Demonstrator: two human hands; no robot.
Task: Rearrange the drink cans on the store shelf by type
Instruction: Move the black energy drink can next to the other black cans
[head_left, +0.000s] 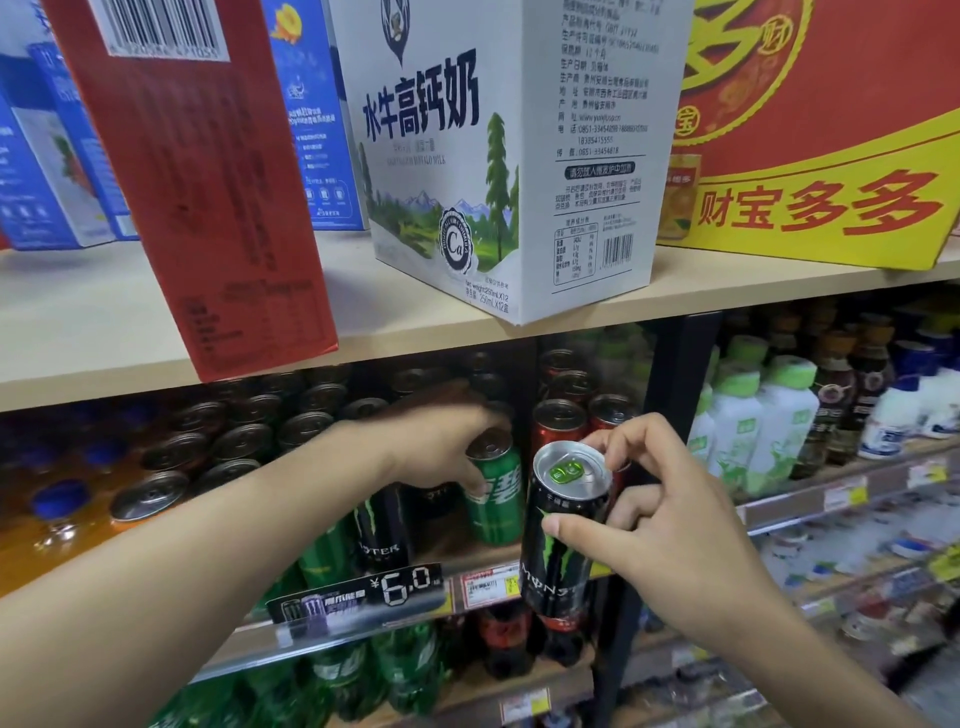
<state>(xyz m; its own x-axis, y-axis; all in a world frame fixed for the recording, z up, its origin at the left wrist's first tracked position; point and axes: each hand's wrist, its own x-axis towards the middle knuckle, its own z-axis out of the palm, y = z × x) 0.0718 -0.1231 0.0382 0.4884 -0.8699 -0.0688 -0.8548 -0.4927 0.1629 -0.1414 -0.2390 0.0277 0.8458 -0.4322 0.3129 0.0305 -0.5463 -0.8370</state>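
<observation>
A person's left hand (441, 441) is gripping a green can (493, 493) on the shelf (457, 551) while the right hand (660, 525) is holding a black can (563, 535) out front, tilted, likely risking a slip or knocking neighbouring cans.

Cartons (511, 156) stand on the upper shelf (130, 317). On the shelf below, the left hand (441, 441) grips a soda can (496, 499) behind the price tag (363, 597). Just right of it, before the shelf edge, the right hand (670, 530) holds an energy-drink can (563, 530). Bottles (769, 415) stand further right.
</observation>
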